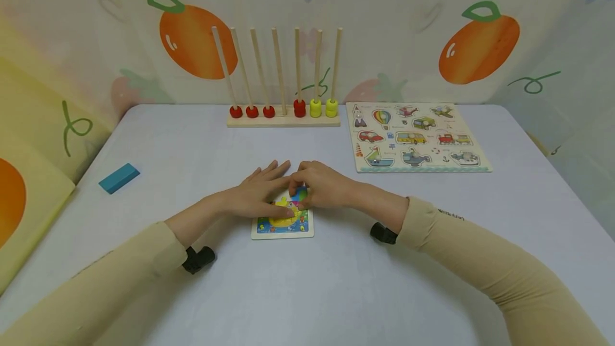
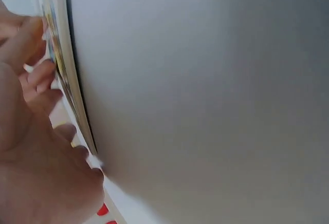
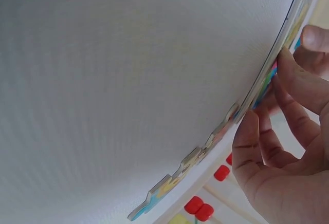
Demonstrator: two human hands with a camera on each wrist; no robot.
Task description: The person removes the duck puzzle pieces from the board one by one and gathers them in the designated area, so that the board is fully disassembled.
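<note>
A small jigsaw puzzle [image 1: 282, 228] with a pale frame and a yellow figure on blue lies flat in the middle of the table. Across its upper left my left hand [image 1: 257, 194] is spread, fingers straight, the thumb resting on the yellow part. My right hand [image 1: 326, 186] bends over the upper right corner and pinches a blue-green puzzle piece [image 1: 299, 194] between thumb and fingers. In the right wrist view that colourful piece [image 3: 266, 82] shows at the thumb and fingertips. Loose jigsaw pieces [image 3: 172, 178] lie beyond the puzzle there, hidden behind my right hand in the head view.
Behind the hands stands a wooden peg rack [image 1: 283, 122] with red and yellow beads on its rods. A vehicle puzzle board [image 1: 425, 168] lies at the back right. At the left is a blue block [image 1: 119, 178]. A patterned cloth [image 1: 384, 31] hangs behind the table.
</note>
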